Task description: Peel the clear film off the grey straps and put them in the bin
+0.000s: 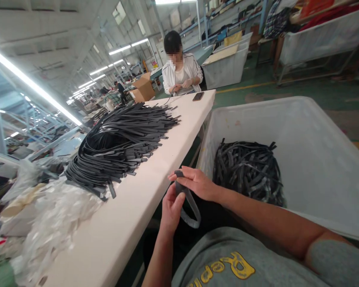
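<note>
A dark grey fabric strap [194, 215] hangs in a loop below my two hands, just off the edge of the white table. My left hand [171, 207] is closed on it, the thumb pressed against its flat side. Just above, my right hand [199, 182] pinches the strap near its end, which sticks up past the fingers. On the table to the left lies a large bundle of similar dark straps [122, 139], bent over at one side with loose ends fanned to the right.
A white bin [311, 159] with a heap of tangled dark straps [247, 171] stands on my right. Crumpled clear plastic [60, 223] covers the left of the table [107, 243]. A phone [198, 96] lies at the far end, where a co-worker [182, 75] sits handling a strap.
</note>
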`<state>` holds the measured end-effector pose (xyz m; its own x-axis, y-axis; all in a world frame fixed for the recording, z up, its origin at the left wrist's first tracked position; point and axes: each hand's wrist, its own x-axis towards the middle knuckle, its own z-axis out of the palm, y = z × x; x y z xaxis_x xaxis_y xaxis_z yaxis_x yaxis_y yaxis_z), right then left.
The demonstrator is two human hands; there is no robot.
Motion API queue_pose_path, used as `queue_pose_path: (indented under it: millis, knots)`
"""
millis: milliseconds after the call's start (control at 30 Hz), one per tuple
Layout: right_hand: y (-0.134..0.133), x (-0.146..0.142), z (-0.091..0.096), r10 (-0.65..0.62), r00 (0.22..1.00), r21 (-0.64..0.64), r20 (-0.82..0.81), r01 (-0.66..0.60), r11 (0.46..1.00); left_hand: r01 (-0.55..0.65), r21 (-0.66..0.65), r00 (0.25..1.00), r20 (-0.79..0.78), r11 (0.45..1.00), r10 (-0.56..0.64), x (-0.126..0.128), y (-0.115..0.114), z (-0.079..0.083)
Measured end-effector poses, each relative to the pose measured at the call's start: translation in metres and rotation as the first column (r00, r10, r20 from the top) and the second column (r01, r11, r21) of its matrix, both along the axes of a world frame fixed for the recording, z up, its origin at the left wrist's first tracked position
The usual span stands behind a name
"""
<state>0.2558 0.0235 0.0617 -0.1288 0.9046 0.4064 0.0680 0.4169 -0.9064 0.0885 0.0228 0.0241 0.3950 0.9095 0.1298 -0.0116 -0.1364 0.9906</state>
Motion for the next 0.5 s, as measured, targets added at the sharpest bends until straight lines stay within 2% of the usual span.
queue_pose_path:
  millis: [67, 100, 167, 267, 400, 500]
  knots:
    - [-0.013, -0.005, -0.001, -0.012, 0.999, 0.072, 0.033, 0.010, 0.997, -0.068, 0.012, 0.997, -0.037, 0.998, 0.068, 0.008, -0.004, -0.001]
    - [-0.019, -0.006, -0.001, -0.005, 1.000, 0.066, 0.013, 0.004, 0.998, -0.085, 0.015, 0.994, -0.073, 0.996, 0.086, 0.009, -0.009, -0.005]
    - [-0.031, -0.002, -0.001, 0.013, 0.997, -0.014, -0.082, -0.014, 1.000, -0.073, 0.022, 0.984, -0.164, 0.997, 0.075, 0.008, -0.025, -0.016]
    - [-0.044, 0.006, -0.003, -0.007, 0.969, -0.119, -0.245, -0.023, 0.993, 0.015, 0.011, 0.956, -0.292, 1.000, -0.011, -0.002, -0.053, -0.037]
    - [-0.046, 0.017, -0.016, -0.065, 0.963, -0.167, -0.262, 0.021, 0.986, 0.065, -0.139, 0.935, -0.337, 0.988, -0.109, -0.012, -0.073, -0.062]
    - [-0.034, 0.037, -0.025, -0.220, 0.951, -0.254, -0.216, 0.163, 0.953, 0.047, -0.238, 0.943, -0.309, 0.970, -0.121, -0.020, -0.070, -0.083]
